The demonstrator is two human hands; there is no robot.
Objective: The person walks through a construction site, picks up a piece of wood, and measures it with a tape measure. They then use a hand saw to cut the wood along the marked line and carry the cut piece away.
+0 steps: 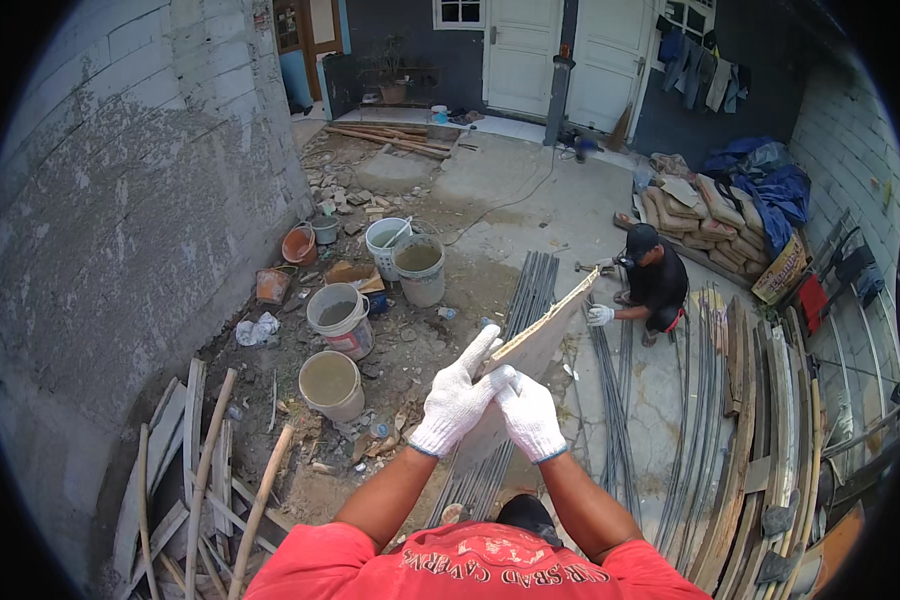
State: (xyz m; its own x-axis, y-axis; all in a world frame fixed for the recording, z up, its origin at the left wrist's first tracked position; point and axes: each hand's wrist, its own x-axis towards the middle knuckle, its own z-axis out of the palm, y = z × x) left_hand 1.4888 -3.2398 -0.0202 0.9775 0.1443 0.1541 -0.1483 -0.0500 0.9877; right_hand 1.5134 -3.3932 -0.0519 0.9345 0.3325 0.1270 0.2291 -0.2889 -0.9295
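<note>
The thin grey board [548,343], pale and ragged along its upper edge, slants away to the right, its near end between the left hand [458,402] and right hand [530,415].

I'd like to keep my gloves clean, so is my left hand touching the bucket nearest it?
Apart. The head view shows littered ground between the left hand and the nearest bucket.

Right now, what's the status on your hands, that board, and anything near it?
Left hand, right hand: both gripping board, near end. Board slanted, pale edge up. Co-worker crouched beyond, gap unclear. Grey rods on ground.
</note>
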